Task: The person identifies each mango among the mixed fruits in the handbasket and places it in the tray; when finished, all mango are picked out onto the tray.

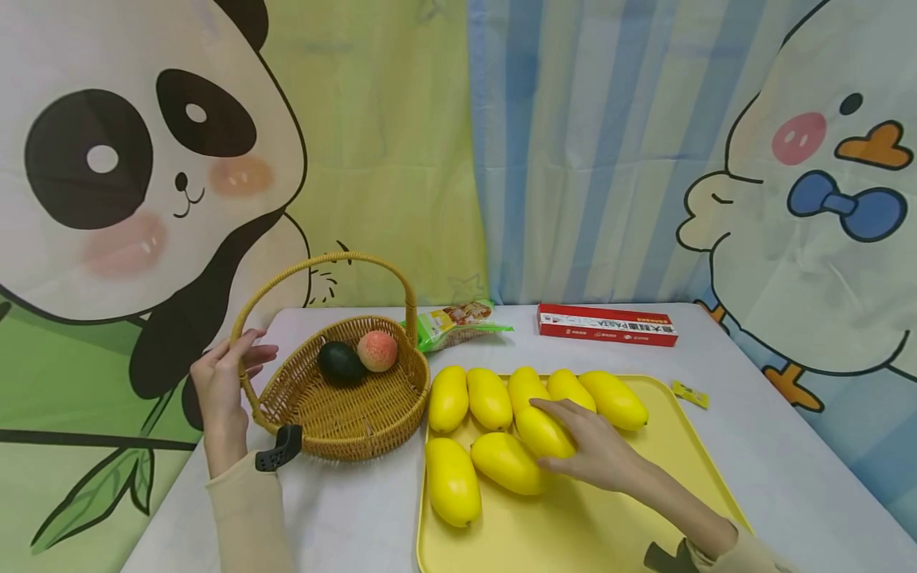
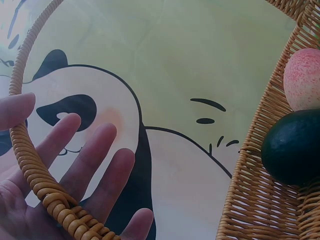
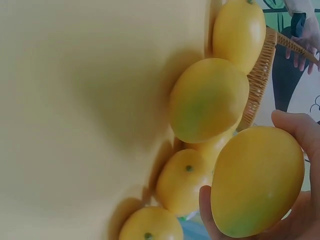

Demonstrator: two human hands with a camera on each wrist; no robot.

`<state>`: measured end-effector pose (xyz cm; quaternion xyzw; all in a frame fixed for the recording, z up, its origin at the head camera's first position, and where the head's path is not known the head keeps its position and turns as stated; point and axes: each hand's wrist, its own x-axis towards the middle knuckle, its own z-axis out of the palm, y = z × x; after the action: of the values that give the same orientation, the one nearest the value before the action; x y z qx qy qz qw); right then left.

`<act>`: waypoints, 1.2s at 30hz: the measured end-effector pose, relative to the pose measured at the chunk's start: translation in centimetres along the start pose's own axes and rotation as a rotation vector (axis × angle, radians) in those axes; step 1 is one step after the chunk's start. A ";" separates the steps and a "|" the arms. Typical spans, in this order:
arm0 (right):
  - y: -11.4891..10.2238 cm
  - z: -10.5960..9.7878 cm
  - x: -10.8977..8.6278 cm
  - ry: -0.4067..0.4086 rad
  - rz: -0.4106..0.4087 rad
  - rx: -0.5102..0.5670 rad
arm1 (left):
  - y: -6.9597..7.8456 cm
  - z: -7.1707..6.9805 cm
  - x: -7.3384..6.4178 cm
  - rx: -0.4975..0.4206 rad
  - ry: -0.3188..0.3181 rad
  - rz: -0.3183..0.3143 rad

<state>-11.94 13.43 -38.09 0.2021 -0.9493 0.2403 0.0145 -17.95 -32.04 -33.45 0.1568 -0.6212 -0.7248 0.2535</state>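
My right hand [image 1: 598, 450] grips a yellow mango [image 1: 543, 432] over the yellow tray [image 1: 609, 517], thumb and fingers on opposite sides of it. In the right wrist view the held mango [image 3: 257, 182] looks smooth, with a greenish patch low down. Other mangoes lie on the tray, several in a back row and two nearer the front. At the wicker basket [image 1: 358, 426], my left hand [image 1: 225, 386] is spread beside the arched handle [image 2: 37, 175], which crosses the palm and passes behind the thumb. A dark green avocado [image 1: 341, 363] and a pinkish peach [image 1: 377, 351] sit inside the basket.
Behind the basket lies a green and clear food bag [image 1: 458, 322]. A red pasta box [image 1: 607, 325] stands at the back of the white table [image 1: 358, 509]. Right of the tray is a small yellow packet [image 1: 690, 394]. Curtains with cartoon animals hang behind.
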 end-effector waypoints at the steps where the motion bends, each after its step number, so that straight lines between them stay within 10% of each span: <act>1: 0.1 0.1 -0.1 -0.002 0.006 0.001 | 0.0 0.0 0.0 0.002 0.001 -0.002; 36: 1.0 3.5 -1.4 -0.059 0.056 -0.019 | -0.1 0.0 0.0 0.001 0.000 -0.009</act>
<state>-10.80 13.17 -41.82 0.1822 -0.9569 0.2255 -0.0181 -17.95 -32.05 -33.51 0.1600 -0.6208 -0.7256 0.2501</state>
